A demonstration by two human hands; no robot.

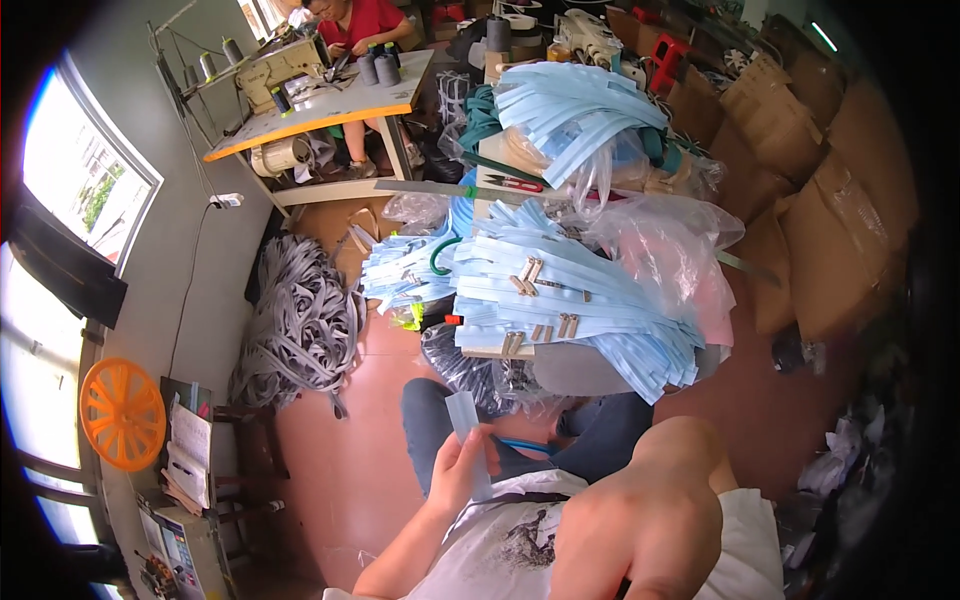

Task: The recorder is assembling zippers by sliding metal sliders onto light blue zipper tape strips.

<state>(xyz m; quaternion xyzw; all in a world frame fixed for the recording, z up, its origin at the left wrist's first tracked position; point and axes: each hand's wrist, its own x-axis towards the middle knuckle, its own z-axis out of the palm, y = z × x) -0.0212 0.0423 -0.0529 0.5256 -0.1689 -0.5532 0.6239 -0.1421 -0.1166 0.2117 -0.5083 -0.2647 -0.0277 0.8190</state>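
My left hand (464, 463) is closed round a short pale blue strip (463, 414) that stands up above its fingers, over my lap. My right hand (640, 525) is raised very near the camera, back of the hand showing; its fingertips are hidden at the lower edge. Ahead of my knees, a thick fan of light blue strips (600, 310) lies on a small work surface, with several small silvery metal pieces (526, 276) on top. More blue strips (405, 268) hang at its left, beside a green curved handle (440, 256).
Grey strips (300, 320) are heaped on the floor at left. Clear plastic bags (670, 240) and another blue bundle (575, 105) lie beyond. Red-handled snips (515, 183) rest nearby. Far left, a person in red sits at a sewing-machine table (330, 105). Cardboard (840, 250) stands at right.
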